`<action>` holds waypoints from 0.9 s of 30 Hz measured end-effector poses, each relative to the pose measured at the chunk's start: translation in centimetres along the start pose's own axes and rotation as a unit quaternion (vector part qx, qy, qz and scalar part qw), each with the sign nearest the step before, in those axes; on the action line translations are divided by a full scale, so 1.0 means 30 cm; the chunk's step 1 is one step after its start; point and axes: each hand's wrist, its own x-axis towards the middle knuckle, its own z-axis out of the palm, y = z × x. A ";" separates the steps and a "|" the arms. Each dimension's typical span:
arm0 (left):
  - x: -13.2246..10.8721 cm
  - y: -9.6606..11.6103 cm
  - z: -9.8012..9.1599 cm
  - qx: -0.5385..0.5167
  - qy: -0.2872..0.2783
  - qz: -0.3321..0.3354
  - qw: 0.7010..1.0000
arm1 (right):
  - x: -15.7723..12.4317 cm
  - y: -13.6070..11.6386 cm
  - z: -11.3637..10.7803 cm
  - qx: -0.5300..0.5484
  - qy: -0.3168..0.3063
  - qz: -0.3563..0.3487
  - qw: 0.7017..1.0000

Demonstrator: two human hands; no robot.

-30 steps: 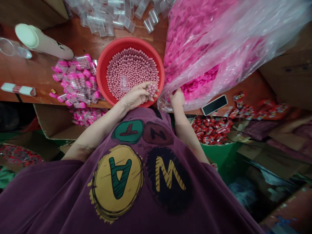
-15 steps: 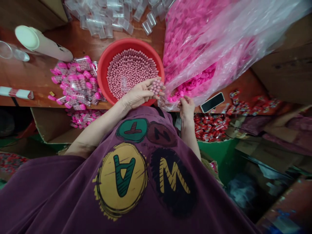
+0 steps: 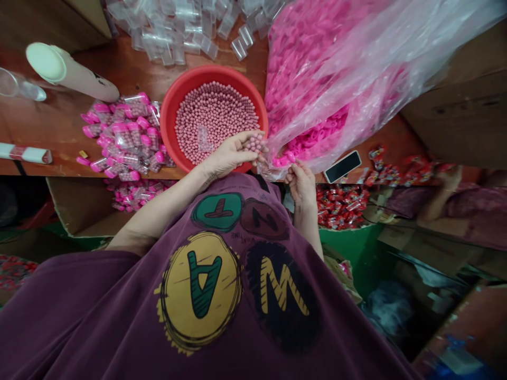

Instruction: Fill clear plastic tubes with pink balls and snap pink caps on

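My left hand (image 3: pixel 227 155) is closed around a small clear jar (image 3: pixel 255 143) packed with pink beads, over the right rim of a red basin (image 3: pixel 166 126). Its fingers partly hide the jar. My right hand (image 3: pixel 303 182) is to the right of it, thumb and fingertips pinched on a bright pink cap (image 3: pixel 290 157) at the mouth of a plastic bag (image 3: pixel 380 100). Pink beads (image 3: pixel 214 108) fill the basin, and an empty-looking clear jar (image 3: pixel 204 138) lies on them. More pink caps (image 3: pixel 317 134) spill inside the bag.
Filled jars with pink caps (image 3: pixel 127 132) are heaped left of the basin, with more in a box (image 3: pixel 75 211) below. Clear jars (image 3: pixel 178 31) lie behind. A phone (image 3: pixel 343 167), red wrapped pieces (image 3: pixel 343 206) and another person's hand (image 3: pixel 451 177) are at right. A pale bottle (image 3: pixel 71 71) stands left.
My right hand has shifted slightly left and down with the pink cap, nearer the filled jar. My left hand stays about where it was. Another person's hand has come into view at right.
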 end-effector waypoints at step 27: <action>-0.030 0.041 0.036 -0.087 0.031 -0.062 0.994 | 0.017 -0.052 0.156 -0.002 -0.117 -0.091 0.989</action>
